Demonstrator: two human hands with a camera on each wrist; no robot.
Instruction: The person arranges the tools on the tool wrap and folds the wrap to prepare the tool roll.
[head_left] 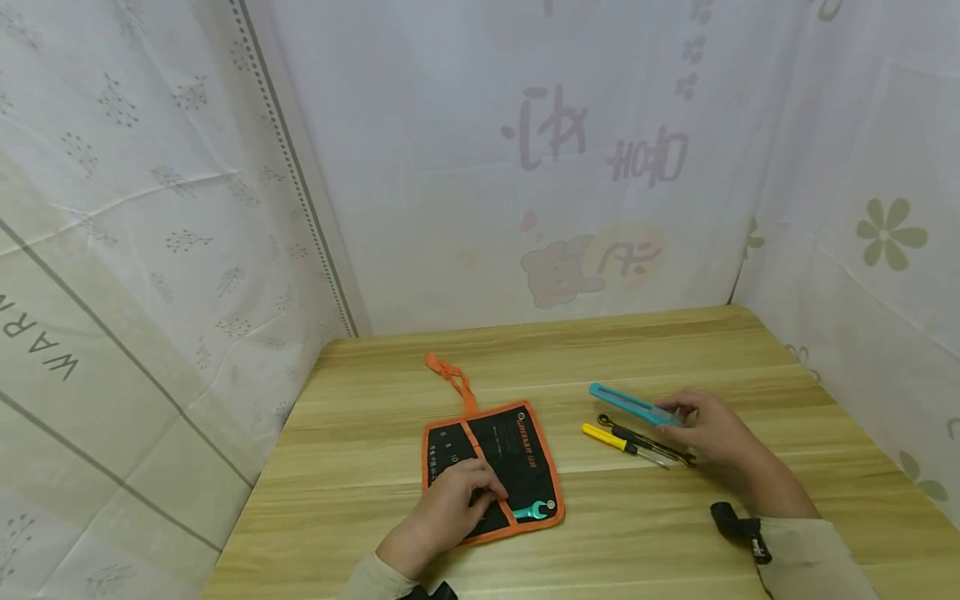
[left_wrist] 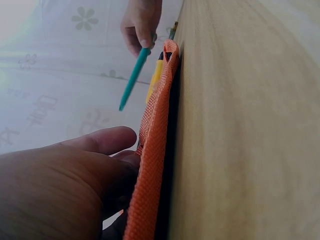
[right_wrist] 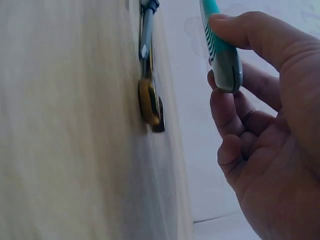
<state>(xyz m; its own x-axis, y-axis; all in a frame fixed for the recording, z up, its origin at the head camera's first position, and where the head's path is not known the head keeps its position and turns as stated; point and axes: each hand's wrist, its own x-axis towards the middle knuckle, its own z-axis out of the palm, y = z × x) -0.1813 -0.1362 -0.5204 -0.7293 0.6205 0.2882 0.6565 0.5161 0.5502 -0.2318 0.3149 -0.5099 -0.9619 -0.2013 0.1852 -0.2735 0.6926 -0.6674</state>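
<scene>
Between thumb and fingers of the right hand (head_left: 711,431), pinching the turquoise utility knife (head_left: 626,402) near its grey end (right_wrist: 228,74), with the rest jutting left; probably light, stiff, slick, best gripped at the ridged edge (right_wrist: 210,42).

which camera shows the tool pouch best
The head view shows the tool pouch best: its black front and orange trim face the camera, though the left hand covers part of it. The left wrist view catches it edge-on, mostly as orange trim. The right wrist view shows none of it.
</scene>
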